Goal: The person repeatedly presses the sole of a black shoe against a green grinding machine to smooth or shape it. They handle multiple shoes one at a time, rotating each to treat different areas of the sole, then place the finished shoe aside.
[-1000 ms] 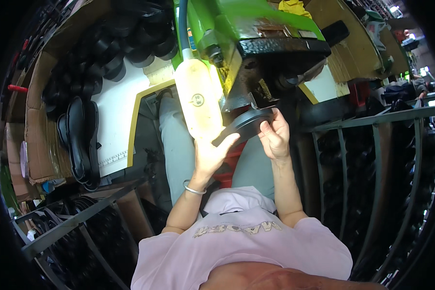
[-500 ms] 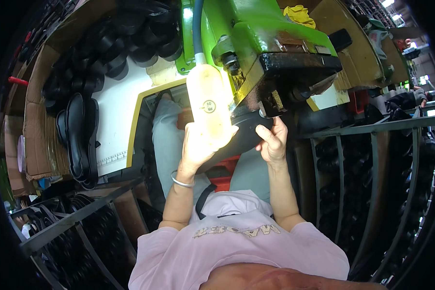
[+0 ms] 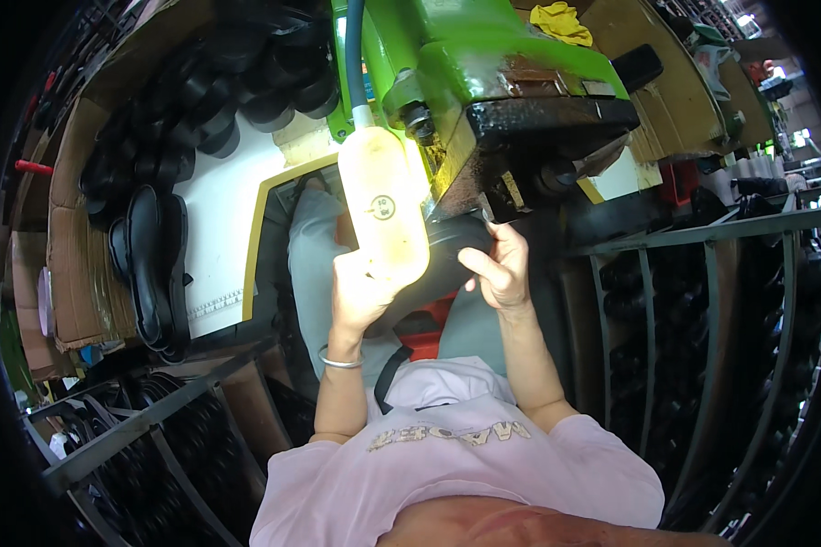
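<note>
A black, curved piece that looks like a shoe sole (image 3: 449,251) is held up between my hands, under the head of a green machine (image 3: 520,68). My right hand (image 3: 502,271) grips its right end, thumb toward me, fingertips close to the small metal part (image 3: 502,196) below the machine head. My left hand (image 3: 359,294) is closed at the piece's left end. A bright, elongated lamp (image 3: 383,187) hangs in front and hides most of the left fingers. Part of the piece is also behind the lamp.
To the left, black soles (image 3: 158,264) lie on a white tabletop (image 3: 223,196) with yellow edging, beside a heap of black heels (image 3: 205,100) and a cardboard box (image 3: 87,219). Metal racks (image 3: 693,239) with dark items flank both sides. A yellow cloth (image 3: 561,23) rests behind the machine.
The view has shifted slightly, so machine and lamp sit a little further left. My right hand has moved slightly left and toward me, still at the piece. My left hand stays closed.
</note>
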Demonstrator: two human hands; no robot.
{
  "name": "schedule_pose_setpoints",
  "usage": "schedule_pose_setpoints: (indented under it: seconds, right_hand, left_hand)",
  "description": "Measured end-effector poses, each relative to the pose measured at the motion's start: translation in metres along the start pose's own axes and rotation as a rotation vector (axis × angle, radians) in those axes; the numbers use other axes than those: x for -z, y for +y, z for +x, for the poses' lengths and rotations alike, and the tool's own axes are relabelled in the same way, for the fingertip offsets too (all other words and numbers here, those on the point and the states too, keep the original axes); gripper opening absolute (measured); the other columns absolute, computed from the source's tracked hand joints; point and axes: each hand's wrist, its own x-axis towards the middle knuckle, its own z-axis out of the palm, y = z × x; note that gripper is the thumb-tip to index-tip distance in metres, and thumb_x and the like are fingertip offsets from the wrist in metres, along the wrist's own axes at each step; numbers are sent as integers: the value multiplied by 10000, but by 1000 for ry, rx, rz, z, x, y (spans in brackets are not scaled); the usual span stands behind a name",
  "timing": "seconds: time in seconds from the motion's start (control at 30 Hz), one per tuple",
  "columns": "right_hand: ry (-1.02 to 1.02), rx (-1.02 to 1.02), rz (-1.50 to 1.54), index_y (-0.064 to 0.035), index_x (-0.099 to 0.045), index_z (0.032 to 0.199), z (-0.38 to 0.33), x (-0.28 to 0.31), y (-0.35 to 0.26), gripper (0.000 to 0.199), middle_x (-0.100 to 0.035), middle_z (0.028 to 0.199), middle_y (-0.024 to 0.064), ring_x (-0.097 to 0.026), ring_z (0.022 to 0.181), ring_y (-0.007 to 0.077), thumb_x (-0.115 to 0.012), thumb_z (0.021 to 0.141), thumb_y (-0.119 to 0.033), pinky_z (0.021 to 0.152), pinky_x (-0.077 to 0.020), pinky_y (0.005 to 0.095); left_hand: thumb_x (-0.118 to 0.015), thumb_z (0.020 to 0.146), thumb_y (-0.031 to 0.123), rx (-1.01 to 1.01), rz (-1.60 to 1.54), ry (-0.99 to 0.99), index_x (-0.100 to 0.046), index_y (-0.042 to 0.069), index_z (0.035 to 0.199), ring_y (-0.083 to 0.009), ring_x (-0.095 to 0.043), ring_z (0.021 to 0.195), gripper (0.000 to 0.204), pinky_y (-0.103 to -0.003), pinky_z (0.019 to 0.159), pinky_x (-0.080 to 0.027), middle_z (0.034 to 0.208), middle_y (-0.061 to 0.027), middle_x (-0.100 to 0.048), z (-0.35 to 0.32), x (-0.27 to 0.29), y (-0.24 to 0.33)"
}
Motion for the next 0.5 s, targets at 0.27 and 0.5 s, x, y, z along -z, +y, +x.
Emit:
schedule_pose_setpoints:
  seconds: [0.27,0.5]
  right_hand:
    - [38,61,51,-11,-596,1015,1,6,-9,237,-650,894,64,-595,651,76,-703,804,-14,380,-435,165]
    - [-35,-24,-145,41,-597,967,7,-17,-1,213,-649,843,72,-578,551,68,-688,774,30,380,-442,172]
  left_hand:
    - [-777,777,55,-125,152,-9,-650,41,765,-67,-528,603,129,-230,573,-431,665,3,-601,16,-13,24]
    - [-749,777,45,6,-92,58,-690,-53,973,-114,-661,747,227,-274,692,-527,876,-77,-723,-11,6,0]
